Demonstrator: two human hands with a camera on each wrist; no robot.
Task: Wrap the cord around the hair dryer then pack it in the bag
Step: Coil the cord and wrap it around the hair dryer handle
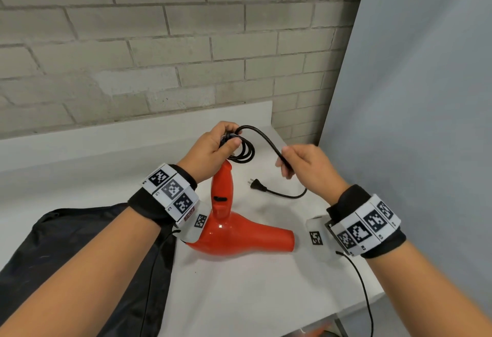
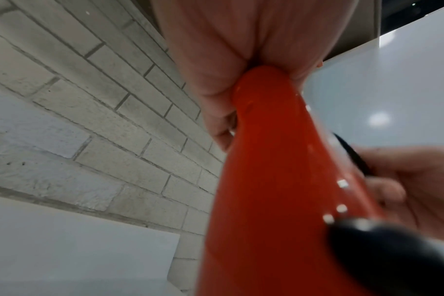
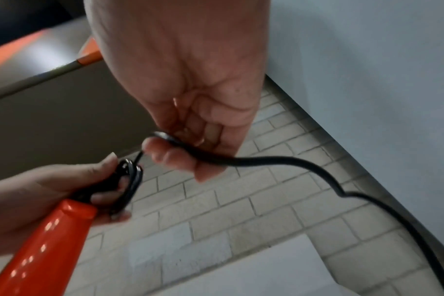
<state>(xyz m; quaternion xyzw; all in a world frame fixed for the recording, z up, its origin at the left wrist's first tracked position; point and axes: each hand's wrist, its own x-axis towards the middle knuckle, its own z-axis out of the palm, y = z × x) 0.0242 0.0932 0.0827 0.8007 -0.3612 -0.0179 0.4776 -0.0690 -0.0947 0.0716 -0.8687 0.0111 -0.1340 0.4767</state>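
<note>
The red hair dryer point(image 1: 234, 232) stands on its body on the white table point(image 1: 253, 296), handle up, nozzle pointing right. My left hand point(image 1: 213, 147) grips the top of the handle point(image 2: 271, 140) together with a few coiled loops of the black cord point(image 1: 243, 154). From there the cord arcs right to my right hand point(image 1: 300, 162), which pinches it point(image 3: 190, 152) between thumb and fingers. The loose end runs down to the plug point(image 1: 257, 184), lying on the table behind the dryer. The black bag point(image 1: 80, 251) lies flat at the left, under my left forearm.
A grey brick wall point(image 1: 159, 43) with a white ledge stands behind the table. A pale panel point(image 1: 426, 96) closes off the right side. A thin black wire point(image 1: 364, 291) hangs from my right wrist band over the table's front right edge.
</note>
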